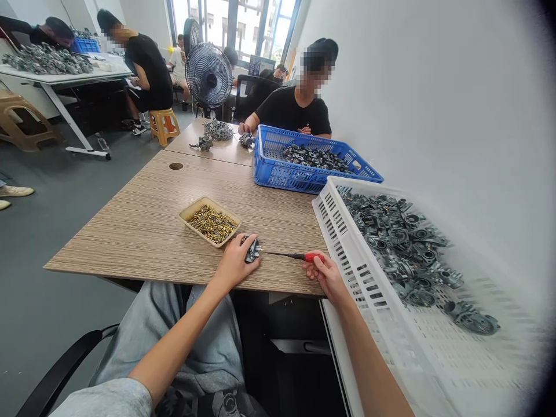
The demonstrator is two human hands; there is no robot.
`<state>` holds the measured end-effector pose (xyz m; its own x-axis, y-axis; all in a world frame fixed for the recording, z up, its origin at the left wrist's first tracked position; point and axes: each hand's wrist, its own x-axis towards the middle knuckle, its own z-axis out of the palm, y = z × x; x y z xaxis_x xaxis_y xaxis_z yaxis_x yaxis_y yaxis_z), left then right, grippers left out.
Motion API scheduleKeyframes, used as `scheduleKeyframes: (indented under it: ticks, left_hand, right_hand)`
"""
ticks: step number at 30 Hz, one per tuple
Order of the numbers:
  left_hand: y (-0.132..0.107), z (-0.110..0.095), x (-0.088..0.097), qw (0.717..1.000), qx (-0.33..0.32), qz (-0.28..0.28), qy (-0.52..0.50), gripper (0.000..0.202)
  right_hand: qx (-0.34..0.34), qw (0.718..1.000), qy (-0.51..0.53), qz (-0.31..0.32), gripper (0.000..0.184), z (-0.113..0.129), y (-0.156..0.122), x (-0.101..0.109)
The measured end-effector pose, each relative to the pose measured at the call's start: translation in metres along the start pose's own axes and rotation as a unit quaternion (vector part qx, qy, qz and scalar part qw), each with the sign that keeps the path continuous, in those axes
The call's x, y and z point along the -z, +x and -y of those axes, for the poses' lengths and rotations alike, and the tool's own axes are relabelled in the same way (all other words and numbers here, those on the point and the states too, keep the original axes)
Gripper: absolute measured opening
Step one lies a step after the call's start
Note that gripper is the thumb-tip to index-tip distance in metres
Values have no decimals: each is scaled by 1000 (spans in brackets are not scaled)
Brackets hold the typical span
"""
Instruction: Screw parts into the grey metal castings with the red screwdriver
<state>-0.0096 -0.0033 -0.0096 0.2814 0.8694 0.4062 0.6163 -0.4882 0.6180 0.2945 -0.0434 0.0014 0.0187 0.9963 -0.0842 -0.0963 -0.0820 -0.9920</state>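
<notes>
My left hand [238, 258] is closed around a grey metal carburetor body [252, 250], holding it on the wooden table near the front edge. A small brass-coloured piece shows on the side of the body that faces right. In my right hand [325, 275] is a screwdriver [313, 257] with a red and black handle, its shaft level and pointing left. The screwdriver's tip is at or very near the brass piece; whether they touch I cannot tell. Just beyond my left hand stands a beige tray [187, 213] full of small brass parts [212, 223].
To the right, a white crate [369, 272] holds many grey metal bodies [403, 243]. Behind it, a blue crate [282, 180] contains more. Across the table [130, 231] sits a person [299, 110] beside several metal parts [217, 130]. A fan [209, 75] stands farther back.
</notes>
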Motion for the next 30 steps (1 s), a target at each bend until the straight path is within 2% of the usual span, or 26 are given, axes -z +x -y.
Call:
scheduleKeyframes:
  ticks: [30]
  left_hand:
    - [0,2,-2,1000,-3,1,-2,65]
  right_hand:
    - [1,1000,-8,-13,46,-2,1,1]
